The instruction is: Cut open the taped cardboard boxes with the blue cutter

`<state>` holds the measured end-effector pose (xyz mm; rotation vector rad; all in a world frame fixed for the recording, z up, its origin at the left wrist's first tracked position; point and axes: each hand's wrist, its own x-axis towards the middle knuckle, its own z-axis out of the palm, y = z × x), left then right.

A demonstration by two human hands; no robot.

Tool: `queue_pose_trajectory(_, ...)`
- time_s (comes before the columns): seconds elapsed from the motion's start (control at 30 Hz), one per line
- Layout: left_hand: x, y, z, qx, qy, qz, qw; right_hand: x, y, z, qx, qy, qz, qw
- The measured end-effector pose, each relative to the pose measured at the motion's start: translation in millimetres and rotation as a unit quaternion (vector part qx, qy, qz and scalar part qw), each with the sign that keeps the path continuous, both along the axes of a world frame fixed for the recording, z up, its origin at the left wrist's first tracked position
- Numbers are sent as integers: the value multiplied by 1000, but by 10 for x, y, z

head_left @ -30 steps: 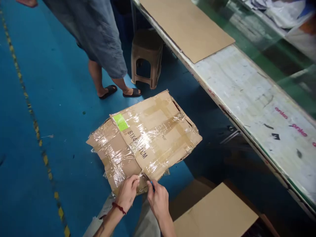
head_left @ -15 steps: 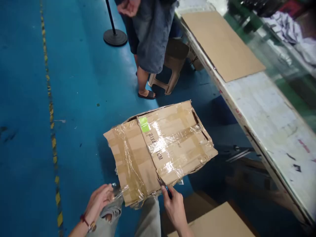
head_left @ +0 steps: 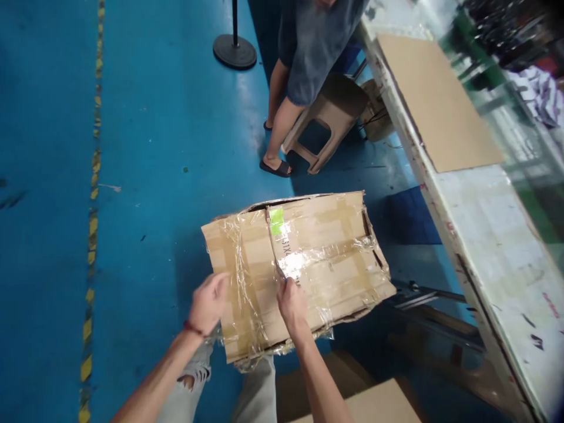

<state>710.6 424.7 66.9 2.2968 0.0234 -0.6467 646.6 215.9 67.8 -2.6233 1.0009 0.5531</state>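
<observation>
A worn cardboard box (head_left: 326,264), wrapped in clear tape and bearing a green label (head_left: 277,221), lies on my lap above the blue floor. My right hand (head_left: 291,304) is closed on a small cutter (head_left: 281,275), whose tip sits in the box's middle seam below the label. Beside it, my left hand (head_left: 207,302) rests on the left part of the box top with fingers loosely spread, holding nothing. A red cord circles my left wrist.
Another person (head_left: 308,47) in sandals stands by a brown plastic stool (head_left: 335,111) beyond the box. A long worn table (head_left: 484,235) runs along the right, with a cardboard sheet (head_left: 436,100) on it. A stanchion base (head_left: 234,51) stands far back. More cardboard (head_left: 374,405) lies at bottom right.
My right hand has run the cutter up the seam from the near edge toward the label. My left hand left the loose tape at the corner and moved onto the box top.
</observation>
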Motion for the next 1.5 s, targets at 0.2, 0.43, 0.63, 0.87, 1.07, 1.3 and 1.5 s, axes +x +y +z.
queue_pose_trajectory(0.2, 255, -1218, -175, -2, -46, -221, 974, 21, 69, 9, 6, -35, -50, 998)
queue_pose_trajectory(0.43, 137, -1230, -57, 90, -32, -289, 953, -380, -34, 268, 56, -128, -137, 981)
queue_pose_trajectory(0.63, 269, -1349, 0, 126, -18, -290, 948, -628, 64, 312, 121, -171, -202, 957)
queue_pose_trajectory(0.87, 336, -1399, 225, 135, -11, -310, 941, -529, 80, 404, 170, -203, -227, 937)
queue_pose_trajectory(1.07, 211, -1330, 250, 91, -20, -300, 950, -489, -47, 485, 172, -206, -243, 932)
queue_pose_trajectory(1.3, 497, -1125, 138, 66, -49, -201, 976, -533, -151, 459, 192, -194, -252, 928)
queue_pose_trajectory(1.5, 1238, -530, 47, 179, -46, 68, 981, -477, -56, 483, 244, -195, -229, 922)
